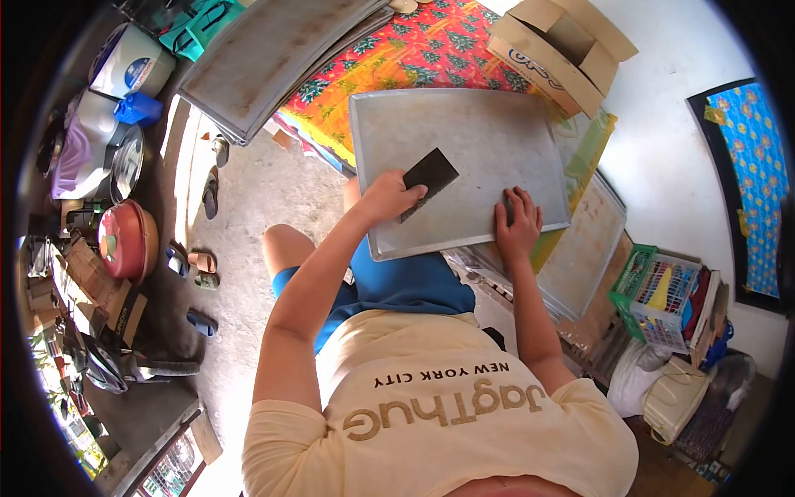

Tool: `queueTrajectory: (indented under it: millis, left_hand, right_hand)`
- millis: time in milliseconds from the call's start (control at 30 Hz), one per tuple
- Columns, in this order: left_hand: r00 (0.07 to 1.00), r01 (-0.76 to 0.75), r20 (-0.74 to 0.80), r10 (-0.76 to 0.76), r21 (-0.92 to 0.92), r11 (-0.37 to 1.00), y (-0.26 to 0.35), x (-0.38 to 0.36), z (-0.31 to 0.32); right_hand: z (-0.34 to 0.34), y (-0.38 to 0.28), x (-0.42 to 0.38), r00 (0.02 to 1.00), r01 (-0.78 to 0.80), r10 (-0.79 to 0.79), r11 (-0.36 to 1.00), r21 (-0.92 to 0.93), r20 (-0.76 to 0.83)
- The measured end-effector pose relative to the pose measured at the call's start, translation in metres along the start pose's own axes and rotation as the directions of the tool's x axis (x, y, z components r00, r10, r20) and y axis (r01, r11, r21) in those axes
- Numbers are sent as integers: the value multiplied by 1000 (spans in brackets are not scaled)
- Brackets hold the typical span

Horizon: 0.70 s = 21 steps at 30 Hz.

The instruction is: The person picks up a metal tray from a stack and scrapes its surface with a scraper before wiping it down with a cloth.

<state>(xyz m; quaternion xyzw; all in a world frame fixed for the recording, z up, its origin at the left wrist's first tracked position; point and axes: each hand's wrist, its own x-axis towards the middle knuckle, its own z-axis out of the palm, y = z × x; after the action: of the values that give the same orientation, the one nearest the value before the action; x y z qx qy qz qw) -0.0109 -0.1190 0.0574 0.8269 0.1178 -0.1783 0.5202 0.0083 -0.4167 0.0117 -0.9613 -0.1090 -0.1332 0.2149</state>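
A large grey metal baking tray [472,132] lies tilted across my lap and the bed's edge. My left hand [389,197], over the tray's left side, is closed around a flat black rectangular piece [432,171] like a scraper blade, thumb on top. That piece lies against or close over the tray's surface. On the tray's lower right part, my right hand [520,222] rests with fingers spread, holding nothing. Beneath and to the right, another metal tray [590,240] shows beside yellowish plastic sheeting [580,170].
A stack of metal trays [281,58] sits at upper left on a red and orange patterned cloth [431,50]. An open cardboard box [563,54] stands behind. Slippers [203,262] lie on the concrete floor at left. A green plastic basket [633,277] stands at right.
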Motion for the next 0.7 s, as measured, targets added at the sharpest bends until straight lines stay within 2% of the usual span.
queueTrajectory:
  millis: [67,167,267,367,467,567,700]
  left_hand:
    - [1000,-5,26,3,62,998,7,-1,-4]
    - [1000,6,-23,-4,68,998,8,0,-3]
    - [997,-74,14,75,-39,996,-16,15,3]
    - [996,-79,29,81,-73,994,-19,16,5]
    - [993,-115,42,111,105,988,-17,21,7]
    - [998,-66,14,66,9,998,-9,16,7]
    - [995,-87,38,88,-32,996,-22,24,9]
  right_hand:
    - [0,0,-2,1000,-2,2,1000,7,-3]
    - [0,0,1,1000,7,-6,1000,13,-12]
    - [1,1,-1,1000,8,-8,1000,7,-13]
    - [0,-1,0,1000,13,-13,1000,12,-13]
    - [0,-1,-1,1000,11,-11,1000,17,-8]
    - [0,-1,0,1000,9,-9,1000,8,-6]
    - [1,2,-1,1000,7,-7,1000,-5,-7]
